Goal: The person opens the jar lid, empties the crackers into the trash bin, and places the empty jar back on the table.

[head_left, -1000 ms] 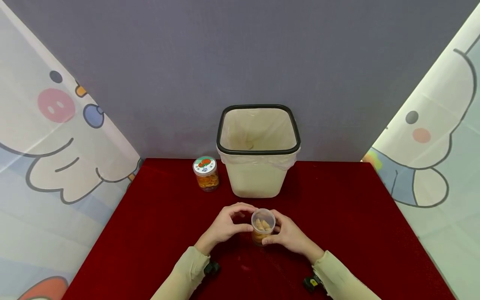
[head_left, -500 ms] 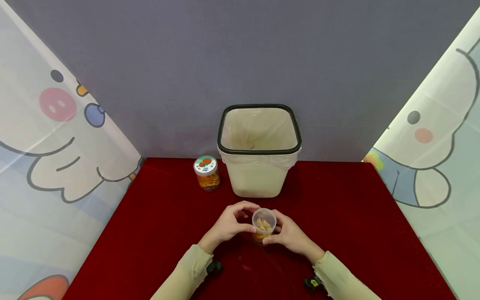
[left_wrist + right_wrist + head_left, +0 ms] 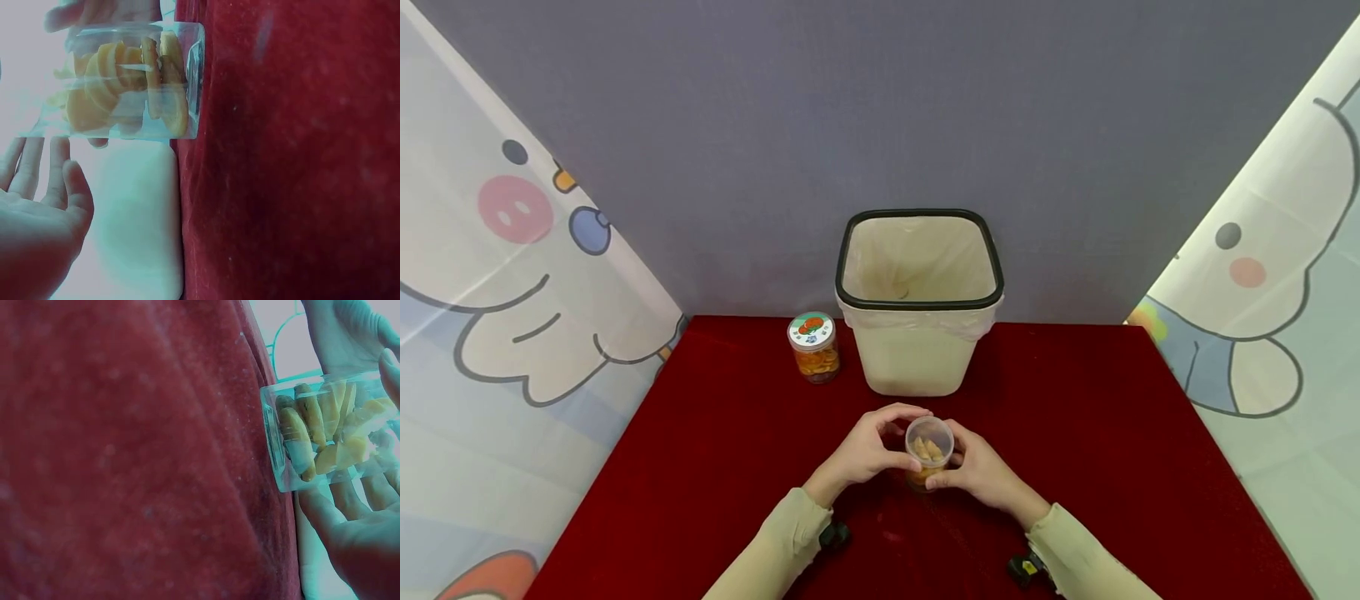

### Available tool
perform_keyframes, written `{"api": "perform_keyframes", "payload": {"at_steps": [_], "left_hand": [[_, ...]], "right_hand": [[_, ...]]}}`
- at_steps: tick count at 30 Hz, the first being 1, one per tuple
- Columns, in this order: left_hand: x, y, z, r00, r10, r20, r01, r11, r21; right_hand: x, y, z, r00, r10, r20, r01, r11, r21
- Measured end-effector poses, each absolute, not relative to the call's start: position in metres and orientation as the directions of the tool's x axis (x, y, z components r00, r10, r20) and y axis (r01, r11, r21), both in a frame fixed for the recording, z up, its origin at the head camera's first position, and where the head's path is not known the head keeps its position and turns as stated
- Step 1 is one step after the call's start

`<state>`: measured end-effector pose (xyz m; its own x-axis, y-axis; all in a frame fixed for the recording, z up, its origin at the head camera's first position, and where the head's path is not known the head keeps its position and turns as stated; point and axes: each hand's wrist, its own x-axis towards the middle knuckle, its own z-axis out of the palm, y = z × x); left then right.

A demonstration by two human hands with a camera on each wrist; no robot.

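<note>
A small clear plastic jar [image 3: 929, 450] holding pale yellow, chip-like pieces stands on the red cloth, in front of the bin. My right hand [image 3: 973, 471] grips its right side, the thumb in front and the fingers curled behind. From the left, my left hand [image 3: 868, 450] holds the upper part of the jar, thumb at the front of the rim and index finger at the back. The left wrist view has the jar [image 3: 125, 87] lying sideways in the picture with its base by the cloth. Whether a clear lid covers the mouth, I cannot tell.
Behind the hands stands a cream bin [image 3: 917, 358] with a black rim and a white liner. Left of it is a second jar [image 3: 814, 350] with a printed lid and orange contents. A grey panel [image 3: 910, 125] rises at the back, with cartoon-printed sheets [image 3: 497, 292] at both sides.
My left hand has moved a little to the right, its thumb and index finger reaching further over the jar's rim. My right hand and the jar have barely shifted.
</note>
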<state>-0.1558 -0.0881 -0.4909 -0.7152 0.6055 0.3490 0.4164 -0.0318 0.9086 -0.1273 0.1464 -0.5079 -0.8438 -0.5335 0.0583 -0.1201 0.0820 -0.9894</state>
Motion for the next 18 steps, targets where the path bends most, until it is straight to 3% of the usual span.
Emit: {"api": "perform_keyframes", "payload": {"at_steps": [10, 18], "left_hand": [[-0.155, -0.080, -0.491, -0.695, 0.638, 0.331, 0.413, -0.024, 0.911], [-0.154, -0.073, -0.489, -0.712, 0.651, 0.264, 0.371, 0.030, 0.928]], "right_hand": [[-0.127, 0.147, -0.509, -0.838, -0.540, 0.071, -0.123, 0.060, -0.991], [-0.126, 0.146, -0.509, -0.819, -0.573, 0.019, -0.016, -0.011, -1.000]]}}
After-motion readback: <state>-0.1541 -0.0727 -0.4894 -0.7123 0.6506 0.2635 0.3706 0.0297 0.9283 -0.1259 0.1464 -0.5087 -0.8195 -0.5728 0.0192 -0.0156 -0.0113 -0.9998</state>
